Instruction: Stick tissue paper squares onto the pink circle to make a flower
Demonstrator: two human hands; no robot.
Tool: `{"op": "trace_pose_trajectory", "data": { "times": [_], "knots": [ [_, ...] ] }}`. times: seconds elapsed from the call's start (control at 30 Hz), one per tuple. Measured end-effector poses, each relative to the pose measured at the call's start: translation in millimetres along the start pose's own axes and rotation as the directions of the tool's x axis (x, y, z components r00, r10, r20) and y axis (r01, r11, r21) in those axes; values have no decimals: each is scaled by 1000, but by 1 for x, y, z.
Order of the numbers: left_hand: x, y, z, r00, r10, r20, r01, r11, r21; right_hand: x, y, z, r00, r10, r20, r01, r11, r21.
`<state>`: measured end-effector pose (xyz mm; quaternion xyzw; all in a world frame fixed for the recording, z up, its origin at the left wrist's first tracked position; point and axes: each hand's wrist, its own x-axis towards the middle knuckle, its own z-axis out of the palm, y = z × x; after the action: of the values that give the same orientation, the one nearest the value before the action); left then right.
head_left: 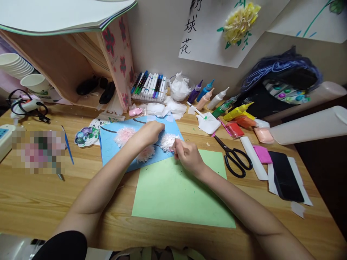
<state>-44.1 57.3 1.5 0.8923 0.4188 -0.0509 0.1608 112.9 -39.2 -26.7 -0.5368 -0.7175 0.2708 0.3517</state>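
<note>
A blue sheet (110, 142) lies on the desk with fluffy tissue-paper flowers on it. One pink flower (124, 136) is left of my left forearm, another pinkish flower (146, 154) shows below my wrist, and a white flower (168, 142) sits between my hands. My left hand (154, 132) is over the blue sheet with fingers curled closed; what they hold, if anything, is hidden. Beside the white flower's right edge, my right hand (189, 156) has its fingertips pinched together, and I cannot make out anything in them. Under this hand lies a green sheet (184, 198), partly overlapping the blue one.
Black-handled scissors (237, 159) and a phone (287, 177) lie at the right. Several paint bottles (217, 99), a glass bowl of white tissue (180, 87) and a box of markers (149, 86) line the wall. Paintbrushes (68, 146) and a stained palette (87, 136) are at the left.
</note>
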Motion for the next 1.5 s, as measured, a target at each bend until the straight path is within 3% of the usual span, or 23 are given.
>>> {"op": "trace_pose_trajectory", "data": {
  "times": [0.1, 0.2, 0.3, 0.43, 0.53, 0.63, 0.77, 0.9, 1.03, 1.13, 1.27, 1.37, 1.5],
  "knots": [
    [0, 0, 1, 1000, 11, -2, -11, 999, 37, 22, -14, -1, 985, 169, 34, -169, 986, -2],
    [0, 2, 1, 1000, 3, 6, -4, 997, 75, 41, -19, -2, 966, 251, 69, -251, 968, -14],
    [-1, 6, -1, 1000, -9, 9, 8, 995, 98, 41, -14, -6, 961, 255, 106, -260, 965, 40],
    [-2, 9, -2, 1000, -25, 17, 23, 994, 110, 12, 1, -15, 974, 196, 114, -216, 955, 203],
    [-2, 9, -1, 1000, -27, 14, 26, 995, 101, -14, 14, -18, 988, 89, 130, -117, 966, 232],
    [0, 7, 1, 1000, -16, 6, 16, 997, 72, -30, 26, -17, 987, -106, 118, 87, 984, 157],
    [0, 5, 3, 999, -30, 12, 30, 998, 54, -37, 38, -12, 927, -367, 82, 362, 930, 66],
    [0, 1, 0, 1000, -16, 3, 16, 1000, -10, -43, 42, -10, 897, -440, -36, 442, 892, 99],
    [-1, -12, -10, 998, -32, -61, 24, 992, -127, -48, 46, -10, 947, -299, -116, 317, 931, 184],
    [0, -23, -15, 974, -105, -199, 97, 994, -47, -49, 52, -10, 979, -138, -147, 175, 945, 278],
    [4, -34, -11, 919, -190, -345, 229, 970, 76, -50, 58, -8, 984, 10, -177, 60, 920, 387],
    [6, -38, -4, 915, -219, -340, 269, 957, 106, -50, 59, -8, 987, 33, -160, 39, 904, 426],
    [7, -41, 0, 945, -181, -272, 222, 967, 128, -49, 58, -8, 991, 22, -134, 35, 911, 410]
  ]
}}
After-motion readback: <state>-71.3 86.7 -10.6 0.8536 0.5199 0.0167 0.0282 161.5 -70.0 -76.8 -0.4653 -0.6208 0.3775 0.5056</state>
